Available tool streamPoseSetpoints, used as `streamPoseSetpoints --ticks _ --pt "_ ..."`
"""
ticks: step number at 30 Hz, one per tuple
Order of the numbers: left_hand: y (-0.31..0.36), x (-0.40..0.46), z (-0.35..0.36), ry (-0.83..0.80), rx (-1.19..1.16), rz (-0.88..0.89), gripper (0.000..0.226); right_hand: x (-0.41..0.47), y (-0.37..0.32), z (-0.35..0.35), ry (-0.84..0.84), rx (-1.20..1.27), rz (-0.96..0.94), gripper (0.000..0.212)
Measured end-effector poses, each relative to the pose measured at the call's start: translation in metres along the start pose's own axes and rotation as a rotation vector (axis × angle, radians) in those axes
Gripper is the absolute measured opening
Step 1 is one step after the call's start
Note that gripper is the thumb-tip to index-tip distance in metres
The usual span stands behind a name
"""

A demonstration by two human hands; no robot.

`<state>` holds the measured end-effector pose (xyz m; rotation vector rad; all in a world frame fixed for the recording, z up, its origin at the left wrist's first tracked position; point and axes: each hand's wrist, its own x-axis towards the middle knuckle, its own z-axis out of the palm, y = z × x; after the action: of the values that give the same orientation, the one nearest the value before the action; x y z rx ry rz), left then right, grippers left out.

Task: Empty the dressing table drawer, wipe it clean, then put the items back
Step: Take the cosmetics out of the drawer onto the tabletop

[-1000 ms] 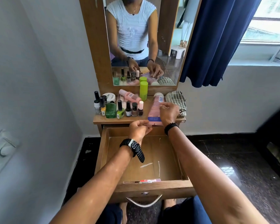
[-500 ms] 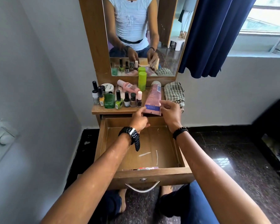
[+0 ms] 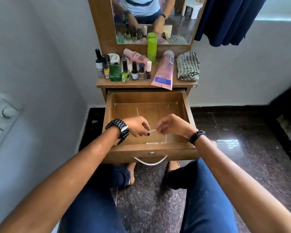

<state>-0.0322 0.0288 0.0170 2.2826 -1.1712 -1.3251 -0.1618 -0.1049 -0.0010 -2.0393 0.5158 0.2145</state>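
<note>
Drawer [image 3: 186, 105] pulled out wide, brown wood inside, silver handle [image 3: 150, 161] on the near front. Both hands down in the drawer, close together near its middle. Left hand [image 3: 136, 126] with fingers curled, pinching one end of a small white strip [image 3: 152, 131]. Right hand [image 3: 172, 125] with fingers bent too, pinching the other end of the same strip. Strip held just above the drawer floor. Black watch [image 3: 120, 127] on the left wrist, dark bead band [image 3: 196, 136] on the right wrist. Another small flat thing [image 3: 155, 143] lying against the near wall of the drawer, too small to tell what. A few thin pale marks on the drawer floor farther back. On the table top [image 3: 141, 83] beyond the drawer: a bunch of little nail polish bottles [image 3: 134, 71] on the left, a green glass bottle [image 3: 115, 73] among them, a white round tub [image 3: 114, 58] behind. Tall green bottle [image 3: 152, 47] standing at the far middle, by the mirror [image 3: 180, 31]. Pink tube [image 3: 164, 70] lying flat, its near end sticking out past the table edge. Folded checked cloth [image 3: 188, 66] on the right. Blue curtain [image 3: 228, 19] far right.
</note>
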Motion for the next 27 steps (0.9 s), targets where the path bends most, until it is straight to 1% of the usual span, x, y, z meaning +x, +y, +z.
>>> streamPoseSetpoints --ticks 1,3,6,11,15,18,20,22,24,27 --pt "-0.002 0.002 0.002 -0.015 0.065 -0.005 0.033 0.001 0.0 0.002 -0.029 -0.054 0.026 0.022" --pt "-0.005 0.005 0.007 -0.07 0.12 -0.019 0.034 0.003 -0.002 0.006 -0.093 -0.113 0.076 0.023" --pt "-0.009 0.012 0.012 -0.173 0.142 -0.027 0.032 0.008 0.001 0.007 -0.194 -0.171 0.12 0.025" --pt "-0.017 0.021 0.01 -0.247 0.133 -0.021 0.028 0.014 0.01 -0.002 -0.276 -0.317 0.145 0.031" --pt "-0.026 0.028 0.009 -0.239 0.189 -0.047 0.021 0.015 0.01 -0.003 -0.349 -0.354 0.157 0.032" --pt "-0.032 0.029 0.01 -0.228 0.23 -0.039 0.019 0.018 0.006 0.002 -0.371 -0.398 0.15 0.032" --pt "-0.033 0.029 0.01 -0.216 0.276 -0.028 0.019 0.02 0.006 0.004 -0.376 -0.429 0.148 0.03" --pt "-0.033 0.029 0.01 -0.22 0.3 -0.017 0.02 0.02 0.005 0.006 -0.375 -0.447 0.148 0.024" --pt "-0.033 0.029 0.008 -0.255 0.31 -0.015 0.019 0.02 0.005 0.007 -0.385 -0.467 0.133 0.016" --pt "-0.036 0.03 0.007 -0.293 0.322 -0.01 0.015 0.02 0.005 0.007 -0.422 -0.434 0.132 0.013"
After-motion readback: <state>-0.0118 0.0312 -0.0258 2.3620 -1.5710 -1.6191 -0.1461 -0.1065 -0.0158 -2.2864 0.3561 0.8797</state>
